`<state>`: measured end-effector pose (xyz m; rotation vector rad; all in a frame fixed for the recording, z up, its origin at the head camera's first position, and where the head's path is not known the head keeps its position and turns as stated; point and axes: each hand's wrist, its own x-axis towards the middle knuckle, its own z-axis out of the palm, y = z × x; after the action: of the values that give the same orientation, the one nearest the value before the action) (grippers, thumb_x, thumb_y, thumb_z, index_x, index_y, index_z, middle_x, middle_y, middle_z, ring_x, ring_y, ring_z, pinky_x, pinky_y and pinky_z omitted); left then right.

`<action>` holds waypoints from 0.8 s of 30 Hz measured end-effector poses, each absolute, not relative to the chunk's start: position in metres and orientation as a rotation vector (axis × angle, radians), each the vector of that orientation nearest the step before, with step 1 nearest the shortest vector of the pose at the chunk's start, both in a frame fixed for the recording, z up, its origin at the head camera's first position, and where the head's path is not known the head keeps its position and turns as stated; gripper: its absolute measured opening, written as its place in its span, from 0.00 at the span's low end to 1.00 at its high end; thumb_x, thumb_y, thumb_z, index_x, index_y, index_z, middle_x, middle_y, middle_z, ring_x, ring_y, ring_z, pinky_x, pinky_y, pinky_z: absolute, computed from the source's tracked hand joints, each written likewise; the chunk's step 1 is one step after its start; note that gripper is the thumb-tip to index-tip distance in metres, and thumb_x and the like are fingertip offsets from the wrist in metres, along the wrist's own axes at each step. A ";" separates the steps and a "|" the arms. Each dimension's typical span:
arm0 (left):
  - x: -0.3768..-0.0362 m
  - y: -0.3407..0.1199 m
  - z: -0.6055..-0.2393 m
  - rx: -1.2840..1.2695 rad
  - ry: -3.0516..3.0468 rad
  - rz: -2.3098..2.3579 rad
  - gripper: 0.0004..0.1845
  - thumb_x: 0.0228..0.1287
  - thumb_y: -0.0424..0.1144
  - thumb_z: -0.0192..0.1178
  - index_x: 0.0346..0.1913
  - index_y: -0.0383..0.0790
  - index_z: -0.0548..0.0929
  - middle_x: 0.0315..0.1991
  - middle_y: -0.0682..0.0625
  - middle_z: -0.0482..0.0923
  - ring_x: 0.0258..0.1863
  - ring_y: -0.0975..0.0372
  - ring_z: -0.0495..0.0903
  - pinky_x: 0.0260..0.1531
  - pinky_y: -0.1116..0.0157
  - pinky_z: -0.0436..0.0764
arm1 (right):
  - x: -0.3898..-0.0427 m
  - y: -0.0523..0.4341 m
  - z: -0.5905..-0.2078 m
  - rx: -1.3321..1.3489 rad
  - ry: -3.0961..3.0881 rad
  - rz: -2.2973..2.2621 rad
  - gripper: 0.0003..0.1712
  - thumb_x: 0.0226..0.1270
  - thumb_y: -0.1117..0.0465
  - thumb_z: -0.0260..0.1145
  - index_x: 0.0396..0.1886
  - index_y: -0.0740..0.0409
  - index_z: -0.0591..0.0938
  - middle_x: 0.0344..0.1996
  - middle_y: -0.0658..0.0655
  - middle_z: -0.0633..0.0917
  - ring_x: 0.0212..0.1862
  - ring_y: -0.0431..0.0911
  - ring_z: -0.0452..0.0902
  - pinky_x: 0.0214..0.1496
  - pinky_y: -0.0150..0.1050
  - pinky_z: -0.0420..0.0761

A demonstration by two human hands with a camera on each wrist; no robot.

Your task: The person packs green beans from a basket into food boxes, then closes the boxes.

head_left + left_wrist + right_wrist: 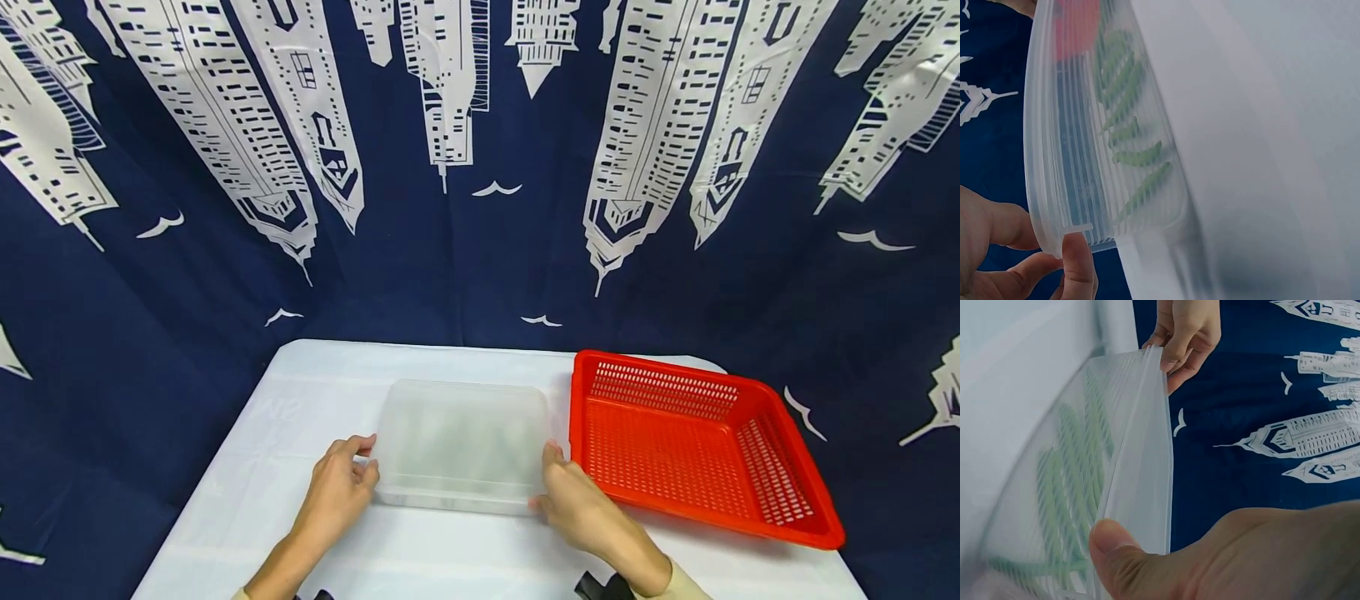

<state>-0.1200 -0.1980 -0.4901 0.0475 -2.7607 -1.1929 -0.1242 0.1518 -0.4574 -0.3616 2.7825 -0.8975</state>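
Note:
A lidded, translucent plastic container (461,442) lies flat on the table, its white lid (1141,481) on top. Through its ribbed side, slim green pods (1125,87) show; their exact kind is blurred by the plastic. My left hand (341,483) pinches the left edge of the container at a corner, with fingertips (1077,265) at the lid's rim. On the opposite side my right hand (581,504) grips the edge, its thumb (1116,544) lying along the rim. The undersides of the right fingers are mostly hidden.
A red perforated plastic basket (667,500) stands just right of the container, close to my right hand, its rim reaching the table's right edge. White cloth covers the table (247,492). Behind hangs a dark blue curtain (450,275) with white city buildings.

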 end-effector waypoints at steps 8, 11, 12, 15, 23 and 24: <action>-0.122 -0.202 -0.489 0.067 -2.791 -1.180 0.18 0.78 0.28 0.65 0.66 0.29 0.88 0.52 0.38 0.89 0.41 0.60 0.91 0.34 0.70 0.86 | -0.129 0.146 -0.451 -0.373 2.799 -0.796 0.51 0.72 0.71 0.81 0.82 0.92 0.62 0.78 0.95 0.69 0.82 0.79 0.75 0.84 0.71 0.75; -0.124 -0.202 -0.486 0.097 -2.821 -1.203 0.18 0.76 0.29 0.65 0.65 0.32 0.88 0.50 0.41 0.89 0.41 0.61 0.91 0.33 0.68 0.85 | -0.130 0.147 -0.448 -0.349 2.794 -0.787 0.55 0.72 0.66 0.84 0.83 0.92 0.63 0.80 0.94 0.67 0.86 0.79 0.70 0.88 0.71 0.70; -0.124 -0.201 -0.485 0.101 -2.833 -1.205 0.19 0.75 0.29 0.65 0.65 0.32 0.87 0.50 0.42 0.88 0.41 0.61 0.91 0.33 0.68 0.85 | -0.130 0.147 -0.447 -0.339 2.794 -0.779 0.56 0.72 0.63 0.85 0.83 0.91 0.63 0.81 0.93 0.66 0.86 0.80 0.68 0.89 0.71 0.69; -0.125 -0.198 -0.482 0.099 -2.864 -1.159 0.20 0.76 0.31 0.65 0.67 0.32 0.86 0.50 0.41 0.88 0.39 0.60 0.88 0.33 0.64 0.84 | -0.131 0.146 -0.443 -0.317 2.793 -0.756 0.60 0.75 0.52 0.85 0.84 0.90 0.62 0.85 0.91 0.62 0.90 0.79 0.61 0.92 0.71 0.65; -0.144 -0.180 -0.486 -0.153 -2.843 -0.760 0.34 0.84 0.43 0.69 0.84 0.34 0.77 0.79 0.27 0.76 0.68 0.35 0.86 0.58 0.35 0.91 | -0.155 0.136 -0.433 -0.400 2.922 -0.728 0.57 0.82 0.48 0.79 0.88 0.82 0.63 0.91 0.81 0.60 0.93 0.74 0.58 0.92 0.68 0.66; -0.148 -0.179 -0.488 -0.200 -2.843 -0.737 0.35 0.84 0.44 0.69 0.86 0.34 0.75 0.82 0.26 0.73 0.74 0.33 0.82 0.64 0.32 0.88 | -0.160 0.135 -0.434 -0.413 2.934 -0.718 0.56 0.83 0.47 0.78 0.88 0.81 0.63 0.92 0.80 0.60 0.93 0.74 0.58 0.92 0.68 0.66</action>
<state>-0.1480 -0.1786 -0.4877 -0.1999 -2.8430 -0.7372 -0.1603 0.1348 -0.4336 -0.4128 2.9338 -0.7176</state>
